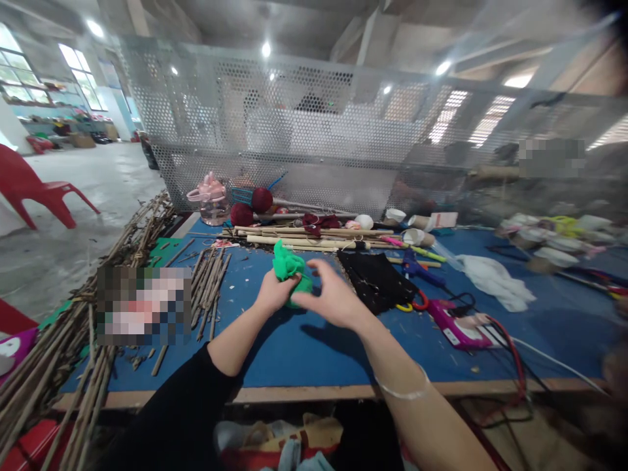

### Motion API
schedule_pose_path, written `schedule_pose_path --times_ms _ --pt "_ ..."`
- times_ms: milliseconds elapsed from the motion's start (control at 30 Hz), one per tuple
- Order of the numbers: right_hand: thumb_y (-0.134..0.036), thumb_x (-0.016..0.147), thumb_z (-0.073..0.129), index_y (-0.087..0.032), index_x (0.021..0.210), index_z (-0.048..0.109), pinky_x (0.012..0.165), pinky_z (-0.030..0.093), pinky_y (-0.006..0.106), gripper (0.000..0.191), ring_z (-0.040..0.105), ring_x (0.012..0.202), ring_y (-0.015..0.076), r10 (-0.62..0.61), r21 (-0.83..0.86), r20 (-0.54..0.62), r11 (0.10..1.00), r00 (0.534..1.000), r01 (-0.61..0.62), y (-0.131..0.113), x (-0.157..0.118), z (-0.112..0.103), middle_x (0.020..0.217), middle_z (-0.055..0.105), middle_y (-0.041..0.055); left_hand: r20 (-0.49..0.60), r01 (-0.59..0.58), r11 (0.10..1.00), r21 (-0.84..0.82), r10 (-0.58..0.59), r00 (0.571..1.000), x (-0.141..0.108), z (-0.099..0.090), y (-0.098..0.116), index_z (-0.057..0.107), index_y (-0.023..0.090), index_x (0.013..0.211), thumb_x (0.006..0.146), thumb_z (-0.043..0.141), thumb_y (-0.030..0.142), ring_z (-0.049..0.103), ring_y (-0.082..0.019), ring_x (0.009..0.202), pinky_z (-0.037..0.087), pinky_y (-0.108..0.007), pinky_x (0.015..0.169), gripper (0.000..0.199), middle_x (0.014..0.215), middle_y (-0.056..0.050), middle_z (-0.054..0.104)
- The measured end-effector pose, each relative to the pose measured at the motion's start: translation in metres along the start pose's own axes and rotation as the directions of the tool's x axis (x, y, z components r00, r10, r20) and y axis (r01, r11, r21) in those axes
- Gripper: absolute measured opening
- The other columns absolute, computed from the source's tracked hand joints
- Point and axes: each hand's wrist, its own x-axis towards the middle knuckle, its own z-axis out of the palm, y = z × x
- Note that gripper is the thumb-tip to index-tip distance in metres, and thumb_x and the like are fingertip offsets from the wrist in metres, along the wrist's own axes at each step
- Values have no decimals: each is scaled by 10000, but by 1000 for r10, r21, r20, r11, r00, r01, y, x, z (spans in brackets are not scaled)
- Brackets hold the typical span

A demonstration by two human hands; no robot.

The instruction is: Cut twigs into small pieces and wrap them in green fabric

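Observation:
A bright green bundle of soft cloth-like material (287,263), gathered and crumpled at its top, is above the blue tabletop. My left hand (271,294) is closed around its left side, thumb across the front. On the other side, my right hand (334,299) has its fingers curved and apart; its thumb is close to the bundle's lower right, and I cannot tell whether it touches. Slight blur softens the right fingers. Thin brown sticks (210,288) lie to the left of my hands, and a black cloth (375,278) lies to the right.
Long twigs (122,261) are heaped along the table's left edge. Pale rods (314,242) and dark red balls (261,199) lie toward the back, near a pink-lidded jug (214,206). At right are a blue glue gun (422,268), a purple box (461,327) with cables and white plastic (495,278).

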Motion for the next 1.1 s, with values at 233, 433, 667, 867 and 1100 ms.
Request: schedule_pose_path --times_ms 233,433,667,867,1100 --pt "-292 479 802 -187 1147 544 842 457 364 724 584 942 222 22 352 275 928 961 -122 18 31 12 1051 632 64 249 270 928 -257 -207 946 1 -8 13 632 143 1048 750 383 691 563 -275 1068 393 -406 971 672 1041 -124 668" --pt "-251 512 784 -146 993 642 828 467 356 512 607 865 194 -23 637 378 731 925 -242 38 27 4 967 674 47 496 362 800 -478 -95 863 -1 -14 27 573 174 1151 730 360 722 490 -282 1168 360 -425 999 723 1169 -113 610" --pt "-274 538 784 -135 929 666 832 462 357 431 617 834 189 51 707 337 646 940 -288 47 25 6 909 689 61 445 -18 985 -173 95 891 -1 -16 20 535 210 1222 719 639 270 475 -285 1180 331 -439 1021 517 1265 -74 547" --pt "-460 631 706 -146 954 658 876 443 387 452 612 893 212 92 718 289 637 953 -279 48 24 12 948 680 67 250 -314 950 -2 304 919 -1 -4 10 586 224 1173 809 513 365 401 -229 1255 218 -392 1099 396 1304 -44 515" --pt "-586 692 591 -189 955 669 846 464 389 482 616 899 246 151 727 249 623 957 -288 49 29 13 861 693 53 72 43 935 -351 -19 997 -2 2 9 611 142 1124 787 463 537 547 -267 1106 401 -391 975 539 1084 -100 658"
